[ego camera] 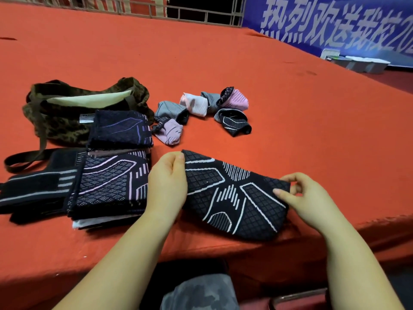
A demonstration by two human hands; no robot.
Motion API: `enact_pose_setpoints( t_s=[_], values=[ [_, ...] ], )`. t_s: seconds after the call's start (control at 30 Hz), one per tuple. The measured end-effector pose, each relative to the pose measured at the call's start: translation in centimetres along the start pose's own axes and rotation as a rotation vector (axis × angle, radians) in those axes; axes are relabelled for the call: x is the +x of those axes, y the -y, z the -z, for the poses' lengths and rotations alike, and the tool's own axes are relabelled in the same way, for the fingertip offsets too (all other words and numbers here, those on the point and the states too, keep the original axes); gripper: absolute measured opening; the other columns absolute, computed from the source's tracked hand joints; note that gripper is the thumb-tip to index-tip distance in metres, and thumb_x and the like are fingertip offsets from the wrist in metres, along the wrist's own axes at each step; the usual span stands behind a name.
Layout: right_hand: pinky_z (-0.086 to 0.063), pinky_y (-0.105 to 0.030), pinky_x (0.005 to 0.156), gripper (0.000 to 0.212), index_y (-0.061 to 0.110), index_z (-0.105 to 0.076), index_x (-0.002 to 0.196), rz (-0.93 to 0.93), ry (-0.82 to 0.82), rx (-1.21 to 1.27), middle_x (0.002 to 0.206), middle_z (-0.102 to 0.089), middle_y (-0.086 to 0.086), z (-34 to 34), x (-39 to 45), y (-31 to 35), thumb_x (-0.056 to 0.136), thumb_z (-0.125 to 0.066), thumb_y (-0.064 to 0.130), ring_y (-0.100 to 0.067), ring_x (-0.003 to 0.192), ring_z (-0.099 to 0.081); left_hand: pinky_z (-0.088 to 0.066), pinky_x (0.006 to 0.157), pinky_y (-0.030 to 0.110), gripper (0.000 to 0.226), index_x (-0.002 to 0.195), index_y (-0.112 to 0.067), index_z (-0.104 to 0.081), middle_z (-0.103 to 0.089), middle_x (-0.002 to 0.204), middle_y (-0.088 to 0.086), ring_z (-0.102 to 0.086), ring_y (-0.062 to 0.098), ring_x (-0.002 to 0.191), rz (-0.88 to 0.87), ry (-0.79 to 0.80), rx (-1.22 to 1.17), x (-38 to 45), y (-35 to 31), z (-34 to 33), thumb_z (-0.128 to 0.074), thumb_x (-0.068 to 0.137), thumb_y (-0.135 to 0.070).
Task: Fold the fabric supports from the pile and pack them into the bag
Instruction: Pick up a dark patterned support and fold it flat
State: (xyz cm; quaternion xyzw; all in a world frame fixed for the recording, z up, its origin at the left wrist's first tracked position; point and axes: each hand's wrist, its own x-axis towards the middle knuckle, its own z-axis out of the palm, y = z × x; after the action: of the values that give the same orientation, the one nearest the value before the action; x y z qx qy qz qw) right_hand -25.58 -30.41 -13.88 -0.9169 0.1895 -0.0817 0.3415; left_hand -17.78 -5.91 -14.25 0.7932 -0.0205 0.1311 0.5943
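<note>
My left hand (166, 182) and right hand (299, 193) pinch one flat support (232, 195), unfolded. Beside it the pile (107, 180) waits; beyond, six folded bundles (201, 108) sit outside the bag (67, 108).

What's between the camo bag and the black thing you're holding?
In the head view, a stack of flat fabric supports lies between the camo bag and the black support that both hands grip.

Just one head-worn cam here, wide-angle. It looks forward and down, close over the red counter (223, 63) edge.
</note>
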Motion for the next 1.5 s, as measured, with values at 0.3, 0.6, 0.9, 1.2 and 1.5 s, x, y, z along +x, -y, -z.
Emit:
enact_pose_setpoints(
  t_s=[0.3,0.6,0.9,1.2,1.5],
  values=[
    [-0.032,-0.027,0.069,0.037,0.017,-0.049,0.126,-0.092,-0.173,0.055,0.077,-0.057,0.006,-2.0,4.0,-0.4,0.09,-0.06,0.017,-0.02,0.081,-0.054,-0.032,0.109,0.03,0.077,0.152,-0.022,-0.013,-0.048,0.139,0.002,-0.047,0.019,0.126,0.146,0.365,0.17,-1.2,1.5,-3.3,-0.048,0.085,-0.006],
    [-0.004,-0.045,0.116,0.053,0.017,-0.053,0.131,0.164,-0.209,-0.344,0.147,-0.038,-0.012,-9.4,0.2,1.3,0.08,-0.066,0.021,-0.031,0.142,-0.021,-0.026,0.11,0.053,0.056,0.134,-0.017,-0.052,-0.044,0.145,0.013,-0.038,0.033,0.135,-0.401,0.549,0.926,-3.1,3.0,-6.2,-0.035,0.081,-0.027],
    [0.005,-0.035,0.117,0.066,0.034,-0.013,0.15,0.064,0.108,-0.42,0.16,0.001,0.004,-9.1,-0.2,-1.2,0.093,-0.028,0.062,-0.013,0.146,0.007,-0.013,0.115,0.034,0.058,0.149,-0.022,-0.023,-0.013,0.158,0.006,-0.015,0.021,0.145,-0.074,0.44,0.838,-1.6,5.5,-4.5,-0.04,0.097,-0.04],
    [0.013,-0.034,0.114,0.103,0.036,-0.007,0.15,0.27,0.243,-0.379,0.159,0.005,0.006,-11.0,-2.1,1.8,0.057,-0.012,0.083,-0.01,0.145,0.01,-0.038,0.095,0.03,0.056,0.14,-0.014,-0.032,-0.054,0.131,0.012,-0.052,0.028,0.119,0.287,0.336,0.418,-0.9,3.3,-3.1,-0.053,0.088,-0.013],
    [-0.017,-0.03,0.116,0.062,0.021,-0.041,0.142,0.111,0.129,0.193,0.145,-0.044,0.001,-14.5,-3.4,6.7,0.083,-0.027,0.035,-0.016,0.137,-0.032,-0.047,0.081,0.03,0.039,0.13,-0.021,-0.043,-0.062,0.086,0.002,-0.06,0.013,0.08,0.264,0.165,-0.396,-2.3,2.1,-2.4,-0.052,0.094,-0.011]
  ],
)
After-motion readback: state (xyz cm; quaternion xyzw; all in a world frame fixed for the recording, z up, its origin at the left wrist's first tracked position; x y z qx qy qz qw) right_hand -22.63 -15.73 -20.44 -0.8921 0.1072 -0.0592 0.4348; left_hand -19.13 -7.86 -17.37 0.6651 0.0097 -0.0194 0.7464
